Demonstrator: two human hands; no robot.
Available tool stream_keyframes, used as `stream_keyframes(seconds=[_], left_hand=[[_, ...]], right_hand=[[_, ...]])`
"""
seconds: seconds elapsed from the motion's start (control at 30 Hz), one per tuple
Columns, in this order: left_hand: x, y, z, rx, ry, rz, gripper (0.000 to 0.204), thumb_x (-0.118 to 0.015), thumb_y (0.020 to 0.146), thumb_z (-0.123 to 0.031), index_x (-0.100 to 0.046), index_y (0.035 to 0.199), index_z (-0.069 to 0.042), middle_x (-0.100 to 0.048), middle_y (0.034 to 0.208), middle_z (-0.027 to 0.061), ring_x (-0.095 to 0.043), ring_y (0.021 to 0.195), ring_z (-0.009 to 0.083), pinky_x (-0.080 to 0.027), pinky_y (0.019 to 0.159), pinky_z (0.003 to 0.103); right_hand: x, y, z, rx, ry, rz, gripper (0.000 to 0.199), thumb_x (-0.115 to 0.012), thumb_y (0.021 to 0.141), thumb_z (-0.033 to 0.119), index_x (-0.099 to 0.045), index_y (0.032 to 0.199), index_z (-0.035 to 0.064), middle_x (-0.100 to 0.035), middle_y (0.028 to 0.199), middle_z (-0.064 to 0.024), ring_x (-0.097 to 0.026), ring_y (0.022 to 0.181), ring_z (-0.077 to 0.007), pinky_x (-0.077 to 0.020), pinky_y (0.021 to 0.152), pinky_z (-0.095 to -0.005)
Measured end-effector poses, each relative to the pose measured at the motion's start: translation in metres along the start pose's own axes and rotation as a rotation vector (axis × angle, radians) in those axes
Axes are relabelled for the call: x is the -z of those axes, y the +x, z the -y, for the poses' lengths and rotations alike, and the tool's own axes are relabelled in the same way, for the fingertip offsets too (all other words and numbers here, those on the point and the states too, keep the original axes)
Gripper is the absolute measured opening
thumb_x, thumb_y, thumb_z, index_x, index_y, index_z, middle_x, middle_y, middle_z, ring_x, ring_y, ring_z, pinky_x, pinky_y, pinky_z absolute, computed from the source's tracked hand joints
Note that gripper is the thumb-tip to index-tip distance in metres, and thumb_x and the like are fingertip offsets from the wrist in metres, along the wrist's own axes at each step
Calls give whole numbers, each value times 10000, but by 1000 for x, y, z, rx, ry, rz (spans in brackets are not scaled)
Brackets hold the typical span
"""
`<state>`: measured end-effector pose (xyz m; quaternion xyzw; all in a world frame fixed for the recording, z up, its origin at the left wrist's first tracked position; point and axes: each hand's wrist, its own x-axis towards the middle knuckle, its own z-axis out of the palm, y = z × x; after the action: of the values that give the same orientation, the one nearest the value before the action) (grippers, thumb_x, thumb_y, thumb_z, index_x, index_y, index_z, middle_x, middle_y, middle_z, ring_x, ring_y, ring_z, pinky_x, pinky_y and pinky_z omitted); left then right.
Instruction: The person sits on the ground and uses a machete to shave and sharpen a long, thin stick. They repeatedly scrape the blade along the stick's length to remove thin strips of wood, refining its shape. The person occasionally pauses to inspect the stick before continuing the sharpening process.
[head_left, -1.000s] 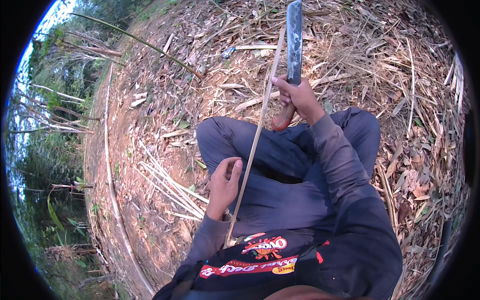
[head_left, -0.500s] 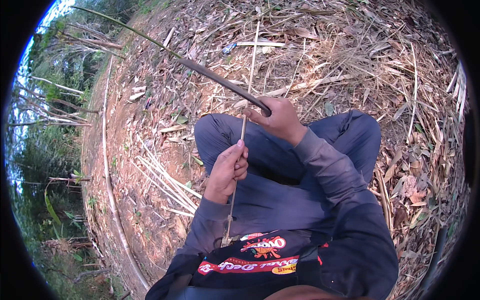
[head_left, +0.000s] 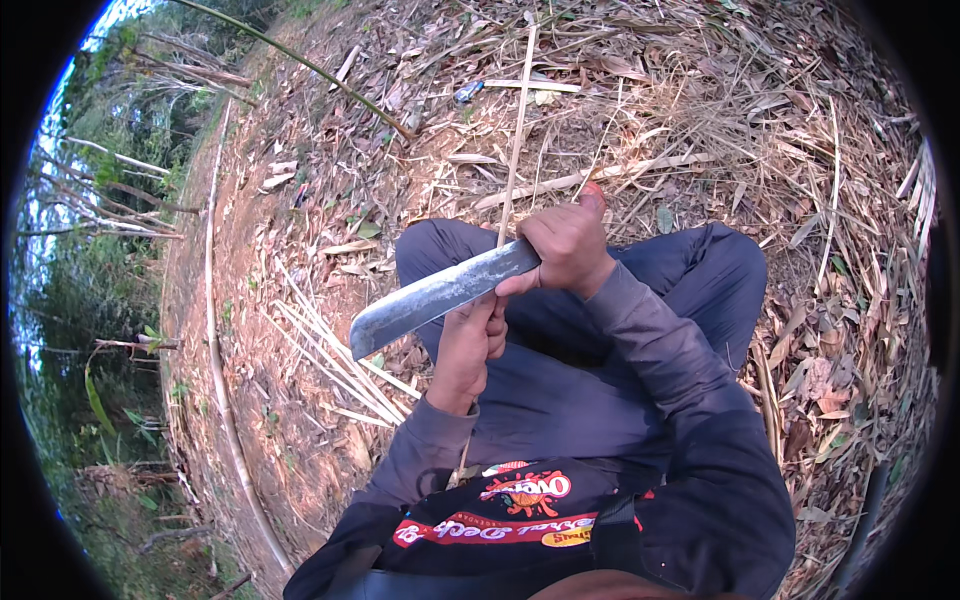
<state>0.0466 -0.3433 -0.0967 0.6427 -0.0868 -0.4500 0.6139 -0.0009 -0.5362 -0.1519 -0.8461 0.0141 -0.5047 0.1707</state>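
My right hand is closed round the grip end of a machete. Its broad grey blade points left with the flat side showing, and lies across the view over my left fingers. A long thin bamboo strip runs from the far ground, passes behind the blade and comes down toward my lap. My left hand is closed on this strip just below the blade; its fingertips are partly covered by the blade. Whether the blade touches the strip cannot be made out.
Several pale split strips lie on the ground left of my crossed legs. A long pole stretches along the left side. Dry leaves and husks litter the ground. A green stem slants in from the far left, and a small blue wrapper lies ahead.
The machete has swung nearer to me and turned, from edge-on pointing far left to flat side showing over my left hand. My left hand has moved slightly right along with the strip.
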Motion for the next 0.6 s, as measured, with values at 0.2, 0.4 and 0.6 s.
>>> stream_keyframes(seconds=[0.2,0.4,0.6], left_hand=[[-3,-7,0,25,39,11,396,-490,1034,-437,-463,805,-115,-245,578,-80,-194,432,27,-143,414,224],[16,-25,18,62,98,39,419,-488,1034,-443,-462,776,-114,-237,560,-85,-189,421,22,-145,403,222],[8,3,-5,-7,81,-66,416,-478,1039,-441,-468,774,-121,-294,557,-79,-250,416,15,-192,390,200]], right_hand=[[-1,-10,-22,-46,-178,-87,725,-544,754,813,-588,671,93,-548,581,-64,-593,519,-243,-449,531,-376],[23,-26,-115,-935,-120,-131,791,-426,923,732,-606,640,15,-511,482,-110,-538,443,-283,-366,436,-417],[-3,-10,-47,-569,145,-171,666,-530,922,651,-578,647,46,-488,502,-129,-540,454,-316,-408,453,-424]])
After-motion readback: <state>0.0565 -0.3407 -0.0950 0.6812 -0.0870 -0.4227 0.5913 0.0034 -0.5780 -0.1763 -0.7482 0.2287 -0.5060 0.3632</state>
